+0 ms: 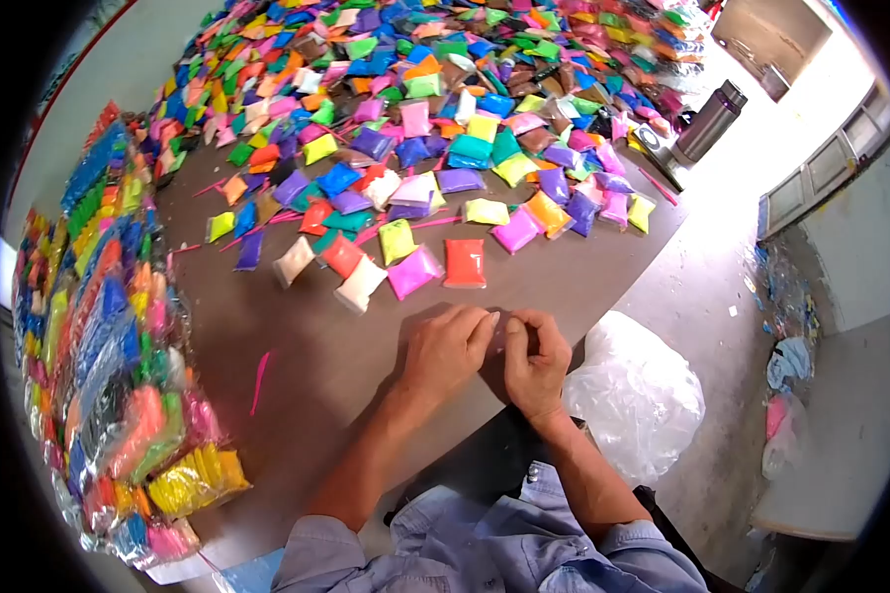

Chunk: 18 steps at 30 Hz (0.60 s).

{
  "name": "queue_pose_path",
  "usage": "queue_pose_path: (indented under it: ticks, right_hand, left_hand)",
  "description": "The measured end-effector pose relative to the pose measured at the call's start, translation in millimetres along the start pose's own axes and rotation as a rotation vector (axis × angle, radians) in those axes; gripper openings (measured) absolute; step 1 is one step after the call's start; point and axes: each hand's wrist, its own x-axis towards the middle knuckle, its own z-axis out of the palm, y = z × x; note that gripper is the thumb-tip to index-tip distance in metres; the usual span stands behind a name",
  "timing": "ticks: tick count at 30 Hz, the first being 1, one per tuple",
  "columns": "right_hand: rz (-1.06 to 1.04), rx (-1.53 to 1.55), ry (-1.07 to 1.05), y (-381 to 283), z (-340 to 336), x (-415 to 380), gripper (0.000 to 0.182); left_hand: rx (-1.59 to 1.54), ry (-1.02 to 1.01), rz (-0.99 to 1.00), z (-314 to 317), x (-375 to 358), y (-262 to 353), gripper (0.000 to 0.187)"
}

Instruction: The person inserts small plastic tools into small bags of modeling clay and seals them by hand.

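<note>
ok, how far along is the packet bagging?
Partway, I'd judge. Looks done: filled clear bags stacked at the left. In hand: left hand and right hand pinched close together; anything between the fingertips is too small to make out. Left: the big heap of loose coloured packets across the far side of the table.

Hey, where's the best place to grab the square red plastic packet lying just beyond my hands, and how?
I'd pinch its right edge, coming in from the right with your right hand. The red packet lies flat, and that edge faces bare brown tabletop, while a bright pink plastic packet sits close on its left.
</note>
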Motion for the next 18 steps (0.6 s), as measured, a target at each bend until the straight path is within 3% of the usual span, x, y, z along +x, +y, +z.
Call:
queue_pose_path:
  ticks: [2,3,12,18]
  right_hand:
    - [-0.047,0.007,-0.004,-14.0,5.3,-12.0,0.006]
    - [-0.066,-0.07,-0.023,-1.0,-14.8,10.9,0.006]
    - [-0.107,-0.099,-0.058,-1.5,0.1,4.5,0.007]
    - [-0.114,-0.109,-0.061,-2.7,0.7,4.9,0.008]
  left_hand:
    - [0.019,-0.032,-0.008,-5.3,-6.0,-1.3,0.009]
    - [-0.059,-0.012,-0.018,26.9,9.4,-0.2,0.009]
    - [-0.083,-0.037,-0.015,10.4,4.3,-9.5,0.006]
    - [-0.081,-0.012,-0.002,11.8,4.1,-11.0,0.014]
